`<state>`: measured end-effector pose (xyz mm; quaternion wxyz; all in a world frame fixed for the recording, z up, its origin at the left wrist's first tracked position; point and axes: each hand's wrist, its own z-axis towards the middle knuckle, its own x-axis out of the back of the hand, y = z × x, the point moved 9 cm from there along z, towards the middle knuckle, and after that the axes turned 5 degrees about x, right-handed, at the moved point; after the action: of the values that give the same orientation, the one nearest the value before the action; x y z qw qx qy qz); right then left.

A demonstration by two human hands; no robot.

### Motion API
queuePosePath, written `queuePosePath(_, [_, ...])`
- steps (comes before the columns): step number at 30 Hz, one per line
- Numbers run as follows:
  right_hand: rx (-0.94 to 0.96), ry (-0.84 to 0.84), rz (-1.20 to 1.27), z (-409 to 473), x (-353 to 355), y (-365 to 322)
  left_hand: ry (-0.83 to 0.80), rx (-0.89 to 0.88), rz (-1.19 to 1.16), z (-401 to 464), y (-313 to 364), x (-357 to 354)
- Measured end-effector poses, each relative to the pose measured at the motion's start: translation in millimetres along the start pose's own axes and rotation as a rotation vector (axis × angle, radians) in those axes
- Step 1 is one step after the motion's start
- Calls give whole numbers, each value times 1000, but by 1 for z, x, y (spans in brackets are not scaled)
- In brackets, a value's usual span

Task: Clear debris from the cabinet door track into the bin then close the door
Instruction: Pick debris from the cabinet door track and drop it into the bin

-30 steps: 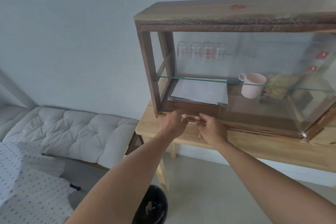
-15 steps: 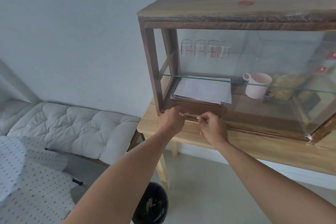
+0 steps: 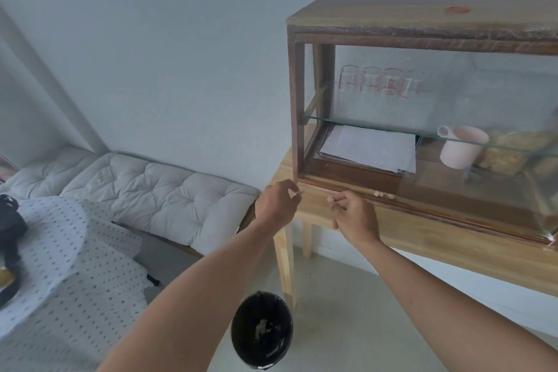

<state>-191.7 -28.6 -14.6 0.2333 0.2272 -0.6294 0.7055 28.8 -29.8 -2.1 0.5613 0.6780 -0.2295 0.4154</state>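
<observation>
A wood-framed glass cabinet [image 3: 295, 106] stands on a light wooden table [image 3: 453, 238], its left side open. Pale crumbs of debris [image 3: 384, 195] lie in the door track [image 3: 422, 207] along its bottom front. My left hand [image 3: 276, 205] is just off the cabinet's lower left corner, fingers pinched on a small pale bit. To its right, my right hand [image 3: 354, 216] pinches a crumb [image 3: 330, 198] in front of the track. On the floor below stands a black bin [image 3: 262, 334] with scraps inside.
Inside the cabinet are white papers [image 3: 370, 149], a pink mug [image 3: 460, 149], several glasses [image 3: 380, 84] and brownish items at right. A white tufted bench [image 3: 157, 187] runs along the wall on the left, and a dotted cloth [image 3: 69, 257] covers the near left.
Both hands have drawn back slightly from the track with pinched crumbs. The view has swung left and down, showing the whole bin.
</observation>
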Motion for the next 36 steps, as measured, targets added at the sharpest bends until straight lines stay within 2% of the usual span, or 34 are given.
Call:
queuePosePath(6, [68, -94, -5, -22, -44, -29, 33, 73, -12, -24, -64, 26])
queuePosePath(16, [100, -373, -37, -63, -151, -44, 43, 261, -26, -73, -182, 27])
queuePosePath(23, [70, -550, -106, -81, -232, -5, -32, 490, -61, -99, -263, -15])
queuePosePath(31, [57, -727, -263, -91, -313, 58, -100, 663, -74, -116, -336, -84])
queuePosePath(36, [50, -813, -306, -97, -347, 78, -146, 735, -86, -120, -358, -117])
